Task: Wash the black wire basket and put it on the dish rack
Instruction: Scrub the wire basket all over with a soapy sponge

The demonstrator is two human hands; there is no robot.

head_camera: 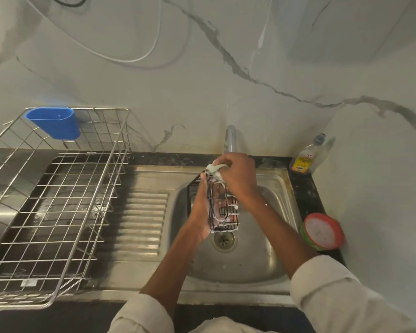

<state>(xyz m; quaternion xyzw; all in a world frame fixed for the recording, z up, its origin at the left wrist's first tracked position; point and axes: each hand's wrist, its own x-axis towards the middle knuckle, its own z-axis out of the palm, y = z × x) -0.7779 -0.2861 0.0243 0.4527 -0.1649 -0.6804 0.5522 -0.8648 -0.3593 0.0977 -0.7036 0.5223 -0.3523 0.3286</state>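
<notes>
We see the black wire basket (222,207) held over the sink (247,255), above the drain (224,240), tilted with its long side running toward us. Our left hand (202,207) grips the basket along its left side, fingers curled round the wires. Our right hand (235,174) pinches a pale, soapy scrubber (214,169) and presses it against the basket's far top edge; foam clings to the wires and to both hands. The tap (230,140) stands just behind the right hand; we cannot tell whether water is running. The basket is well apart from the dish rack (58,198), which sits on the left over the dark counter (308,195) and part of the ribbed drainboard (142,217). A blue cup (54,122) hangs on the rack's far rim. At the far right corner of the counter stands a bottle (306,156) of yellowish liquid with a grey cap. Nearer us on the right lies a round tub (322,231) with a red and green rim and whitish contents. Pale sleeves (332,289) cover both forearms at the lower edge.
</notes>
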